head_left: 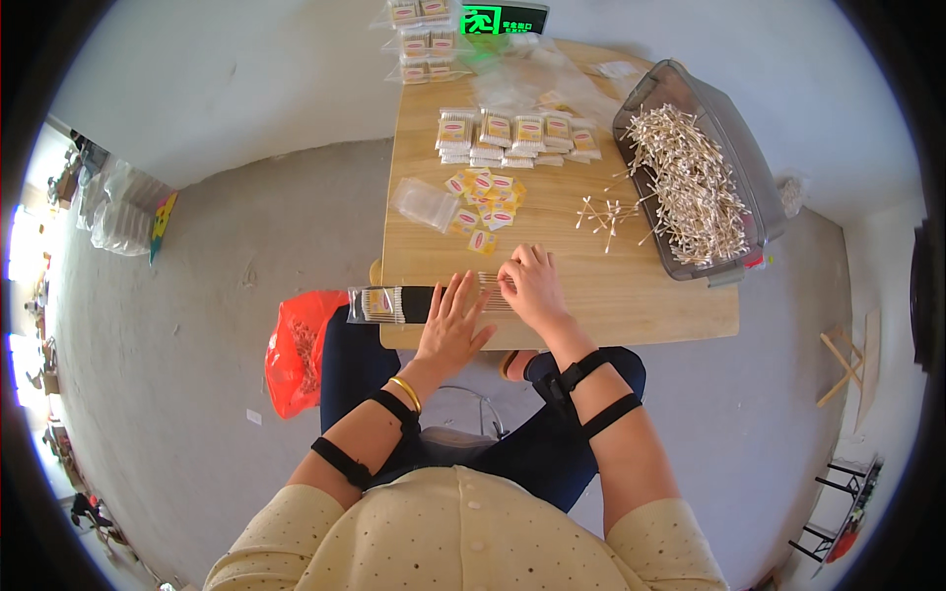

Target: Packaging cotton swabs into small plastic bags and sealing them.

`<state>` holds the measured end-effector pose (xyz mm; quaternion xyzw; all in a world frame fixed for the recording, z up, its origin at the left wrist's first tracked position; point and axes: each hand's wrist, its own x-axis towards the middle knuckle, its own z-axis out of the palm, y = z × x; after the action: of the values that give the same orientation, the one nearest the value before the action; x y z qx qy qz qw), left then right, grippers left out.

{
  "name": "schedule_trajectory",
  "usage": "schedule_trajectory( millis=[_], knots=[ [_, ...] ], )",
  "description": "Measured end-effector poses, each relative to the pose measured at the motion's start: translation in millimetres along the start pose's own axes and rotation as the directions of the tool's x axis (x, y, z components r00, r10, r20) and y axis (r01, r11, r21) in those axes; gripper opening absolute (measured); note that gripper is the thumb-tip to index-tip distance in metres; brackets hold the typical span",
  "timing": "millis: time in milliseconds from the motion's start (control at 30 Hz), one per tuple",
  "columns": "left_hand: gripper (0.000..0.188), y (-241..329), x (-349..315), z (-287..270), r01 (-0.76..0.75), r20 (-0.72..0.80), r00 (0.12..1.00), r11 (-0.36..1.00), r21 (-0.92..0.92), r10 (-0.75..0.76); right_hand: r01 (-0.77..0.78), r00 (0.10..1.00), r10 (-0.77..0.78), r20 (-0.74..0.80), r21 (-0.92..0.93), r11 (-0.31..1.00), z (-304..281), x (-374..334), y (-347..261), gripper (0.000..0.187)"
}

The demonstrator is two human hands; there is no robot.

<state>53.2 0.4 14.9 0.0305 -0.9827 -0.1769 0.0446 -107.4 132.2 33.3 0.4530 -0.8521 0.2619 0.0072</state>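
Thin, pale swabs (496,301) lay parallel on the table (641,315), left hand (451,320) spread, right hand (535,291) curled, its grip I couldn't see

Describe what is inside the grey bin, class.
The grey bin holds a large, jumbled heap of cotton swabs. The heap covers the bin's bottom, so anything lying beneath it cannot be seen.

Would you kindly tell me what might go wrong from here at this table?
The swab packet juts past the left edge of the table, so a nudge from the left hand might knock it off. The thin swabs at the right hand could roll apart. The heaped grey tub has loose swabs beside it; a bump could spill more.
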Motion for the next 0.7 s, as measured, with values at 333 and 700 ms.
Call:
schedule_trajectory(
  millis=[333, 700],
  knots=[
    [0.055, 10.2, 6.0, -23.5, 0.324, -0.062, 0.923, 0.851, -0.413, -0.381, 0.059, 0.998, -0.058, 0.035, -0.024, 0.998, -14.6, 6.3, -8.7, 0.008],
    [0.012, 3.1, -14.6, -81.1, 0.152, -0.162, 0.915, 0.687, -0.711, -0.37, 0.186, 0.982, -0.178, -0.061, 0.168, 0.968, -50.0, -20.3, -75.2, 0.018]
  ],
)
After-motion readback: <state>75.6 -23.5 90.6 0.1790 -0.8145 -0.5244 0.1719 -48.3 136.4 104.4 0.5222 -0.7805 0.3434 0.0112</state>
